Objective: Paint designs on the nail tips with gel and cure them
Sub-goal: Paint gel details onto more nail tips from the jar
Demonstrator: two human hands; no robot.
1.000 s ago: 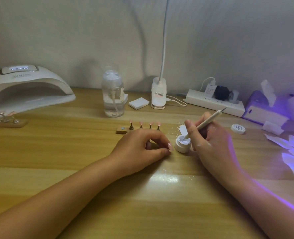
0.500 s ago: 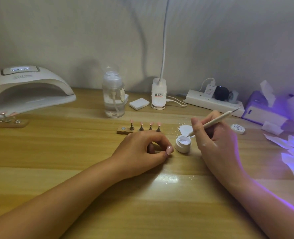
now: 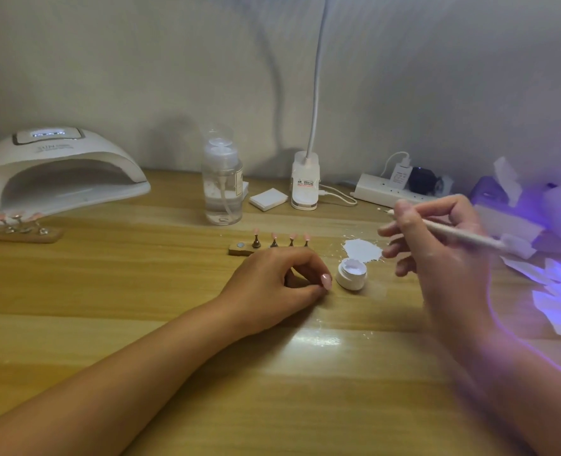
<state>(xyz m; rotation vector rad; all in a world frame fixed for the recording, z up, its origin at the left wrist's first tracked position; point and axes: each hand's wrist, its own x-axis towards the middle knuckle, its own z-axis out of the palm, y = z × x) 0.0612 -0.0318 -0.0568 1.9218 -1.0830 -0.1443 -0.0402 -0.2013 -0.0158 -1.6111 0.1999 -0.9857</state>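
Four nail tips (image 3: 274,236) waiting; right hand (image 3: 443,258) fingers pinch the brush (image 3: 463,236), left hand (image 3: 269,281) fingers curled, can't tell on what. I'd load little gel (image 3: 351,268), brace wrist on the surface (image 3: 141,291).

Bare forearms (image 3: 147,357) and hands (image 3: 272,284) (image 3: 443,258), pale pink polish on one thumbnail (image 3: 326,280).

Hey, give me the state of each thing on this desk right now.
Gel pot: open, upright.
Brush: gripped by right hand, clear of the pot.
Left hand: resting on table, fingers curled; contents unclear.
Nail tip holder: four tips upright, one spot empty.
Nail lamp: display lit.
Pump bottle: upright, partly filled.
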